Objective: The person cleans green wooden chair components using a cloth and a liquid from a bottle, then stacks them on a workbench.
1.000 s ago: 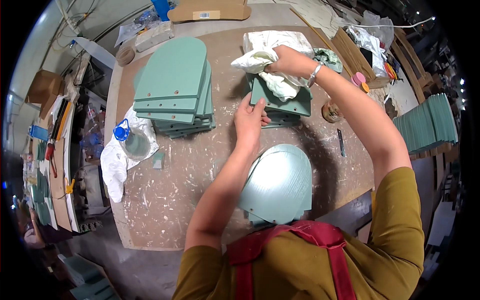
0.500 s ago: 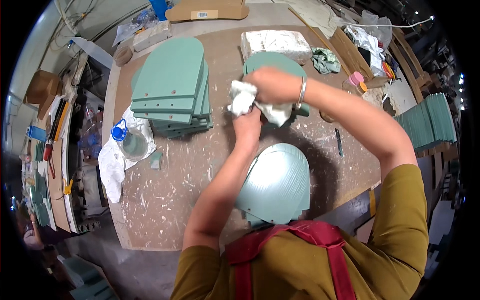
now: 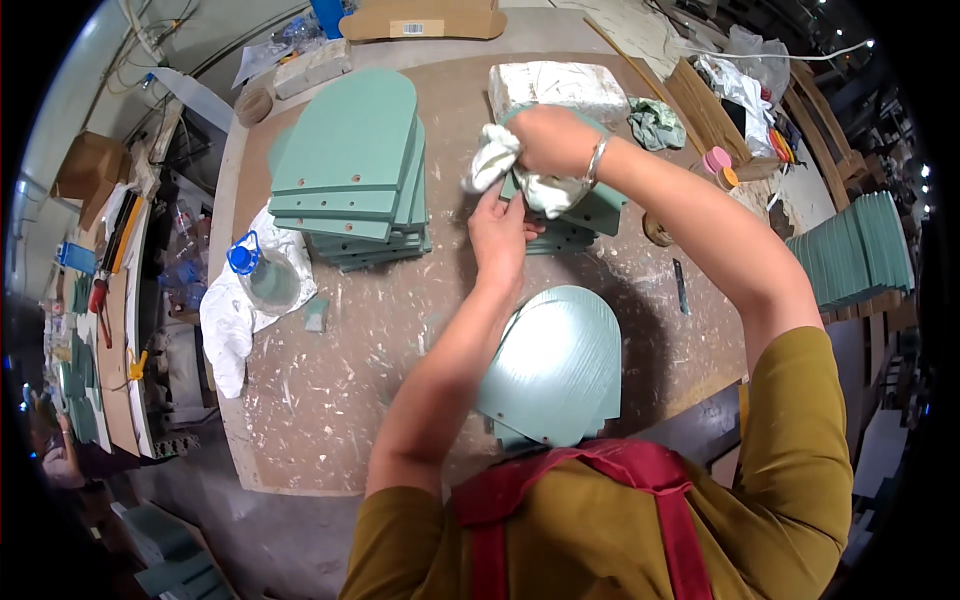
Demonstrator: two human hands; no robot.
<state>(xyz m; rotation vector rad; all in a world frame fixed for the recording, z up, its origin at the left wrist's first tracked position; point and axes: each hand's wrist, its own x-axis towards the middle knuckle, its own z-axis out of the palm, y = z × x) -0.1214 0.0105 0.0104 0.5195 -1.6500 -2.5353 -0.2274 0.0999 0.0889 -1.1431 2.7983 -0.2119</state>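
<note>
Bottle (image 3: pixel 268 278): clear, blue-capped, contents unclear | right hand (image 3: pixel 548 140) grip: clenched on white rag (image 3: pixel 492 160) | left hand (image 3: pixel 498 232): flat on green panel (image 3: pixel 590 208)

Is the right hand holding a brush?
No, the right hand grips a white cloth over the green arched panel.
</note>
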